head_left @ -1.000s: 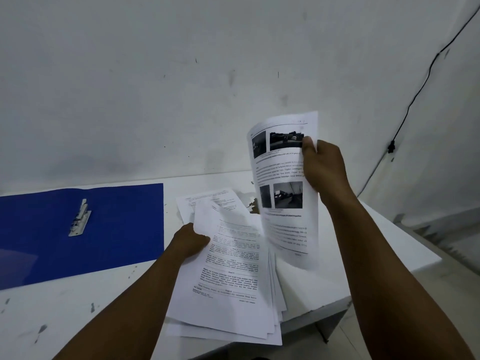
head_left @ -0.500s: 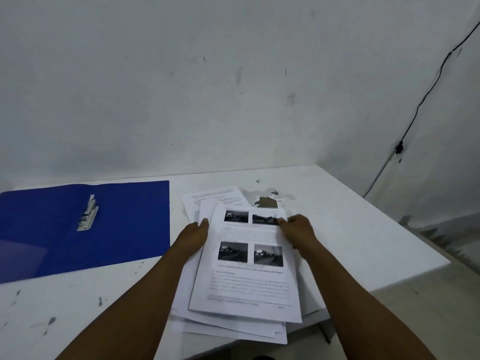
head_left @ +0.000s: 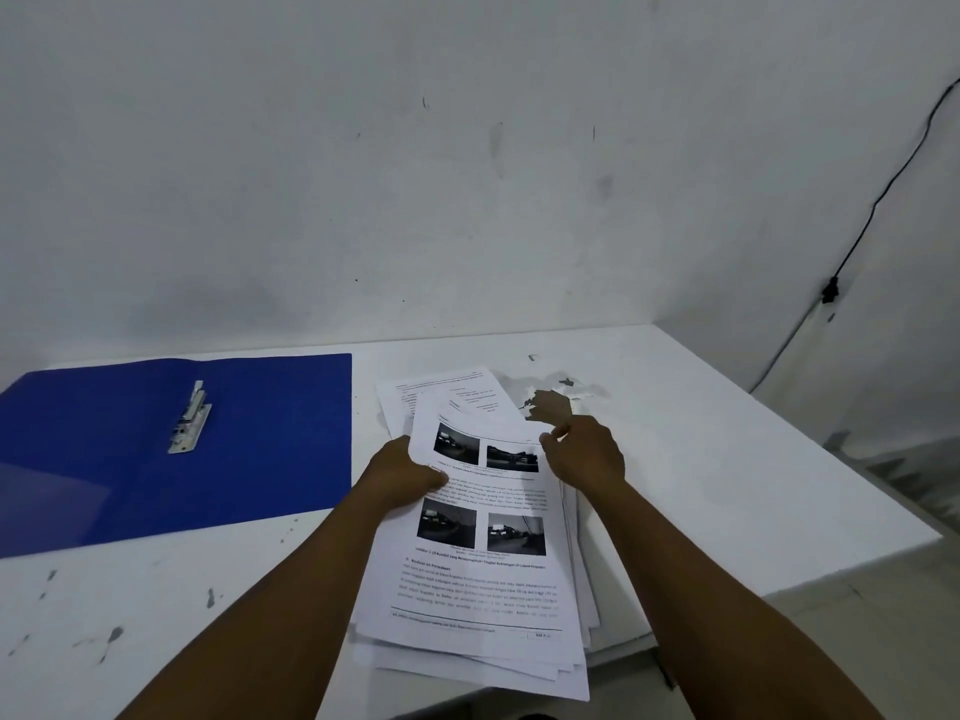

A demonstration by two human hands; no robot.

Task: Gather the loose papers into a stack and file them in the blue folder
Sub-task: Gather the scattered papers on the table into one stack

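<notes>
A rough stack of papers (head_left: 483,574) lies on the white table (head_left: 727,459), its near end hanging over the table's front edge, and everything else is placed from it. The top sheet carries four dark photographs and blocks of print too blurred to read; the sheets beneath are fanned out unevenly, their corners poking out at the right and near sides. The left hand (head_left: 405,472) grips the stack's left edge, thumb on top of the top sheet and fingers hidden underneath. The right hand (head_left: 584,449) sits at the stack's far right corner, fingers curled loosely with the thumb and forefinger near the top sheet's edge; whether it actually pinches the paper cannot be told. To the left of the stack, apart from it, the blue folder (head_left: 270,433) lies open and flat, its left part cut off by the frame, with a metal clip (head_left: 189,426) near its fold. Just beyond the stack is a patch of chipped paint (head_left: 550,405) showing brown on the tabletop, and small dark flecks dot the table to the stack's left. Behind the table is a scuffed white wall (head_left: 415,174), and a black cable (head_left: 872,210) runs down the wall far to the stack's right.
</notes>
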